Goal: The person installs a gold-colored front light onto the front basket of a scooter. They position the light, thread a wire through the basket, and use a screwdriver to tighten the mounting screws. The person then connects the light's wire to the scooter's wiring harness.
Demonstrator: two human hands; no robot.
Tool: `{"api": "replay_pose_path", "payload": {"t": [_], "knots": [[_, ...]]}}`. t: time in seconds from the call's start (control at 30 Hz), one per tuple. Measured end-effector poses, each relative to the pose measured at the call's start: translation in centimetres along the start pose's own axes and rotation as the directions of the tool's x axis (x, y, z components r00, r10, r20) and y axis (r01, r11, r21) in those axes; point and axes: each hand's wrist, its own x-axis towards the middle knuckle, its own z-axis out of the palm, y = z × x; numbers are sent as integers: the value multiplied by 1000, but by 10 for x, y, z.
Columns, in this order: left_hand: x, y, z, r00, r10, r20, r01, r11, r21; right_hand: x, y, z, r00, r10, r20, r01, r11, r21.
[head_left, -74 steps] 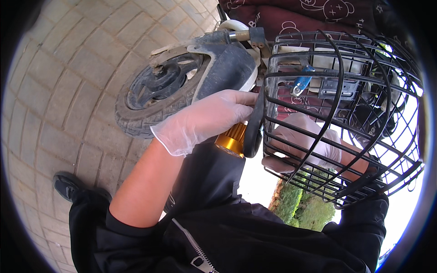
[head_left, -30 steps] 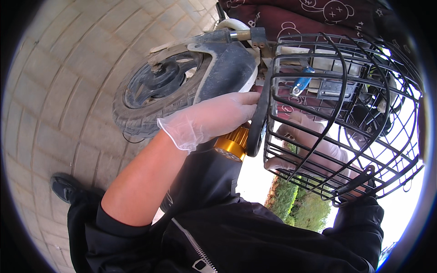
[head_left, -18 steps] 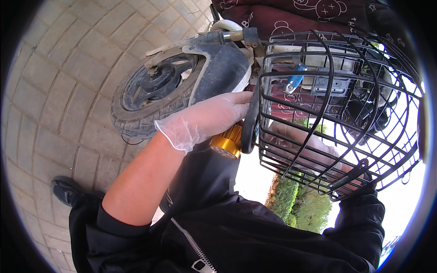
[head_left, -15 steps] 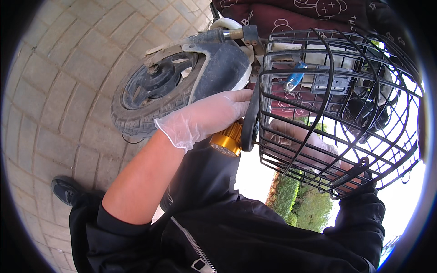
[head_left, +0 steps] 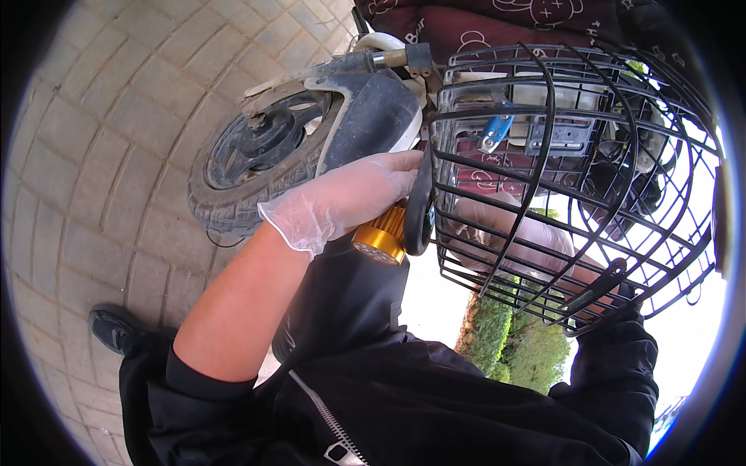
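Observation:
My left hand (head_left: 353,190), in a thin translucent glove, is closed at the black curved bar (head_left: 420,206) by the base of a black wire basket (head_left: 544,167). Its fingertips pass out of sight there, so whatever they grip is hidden. Just below that hand sits a gold ribbed lamp (head_left: 381,237). My right hand (head_left: 509,233), gloved too, shows through the basket wires with its fingers curled near the basket's base. What those fingers hold cannot be made out. A blue-and-silver part (head_left: 496,130) and a grey slotted metal plate (head_left: 559,136) also show through the wires.
A dusty front wheel (head_left: 260,151) with a dark mudguard (head_left: 371,116) stands left of the basket on paving bricks (head_left: 116,171). A dark red printed cover (head_left: 466,19) hangs at the top. Black cables (head_left: 614,194) bunch behind the basket's right part.
The basket, wheel and lamp appear slightly further left and the basket is turned a little. My right hand has shifted and rolled behind the wires; my left hand keeps its place by the bar.

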Motion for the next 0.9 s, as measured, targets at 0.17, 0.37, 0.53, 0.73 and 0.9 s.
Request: {"api": "replay_pose_path", "payload": {"t": [0.17,0.37,0.53,0.73,0.9], "knots": [[-2,1,0,999,-27,-16,27,1000,15,-1,3,0,998,34,-44,-32,998,55],[2,0,-2,1000,-18,17,17,999,36,-2,6,-3,994,76,-84,-61,984,169],[4,-3,-4,999,18,43,-19,1000,11,1,4,-6,999,31,-28,-29,996,86],[2,-2,-4,1000,3,30,-2,1000,-16,-1,0,0,998,26,-56,-24,999,33],[2,-3,-5,999,9,40,-8,1000,-11,-2,-2,-1,999,9,-42,-9,1000,-17]]}}
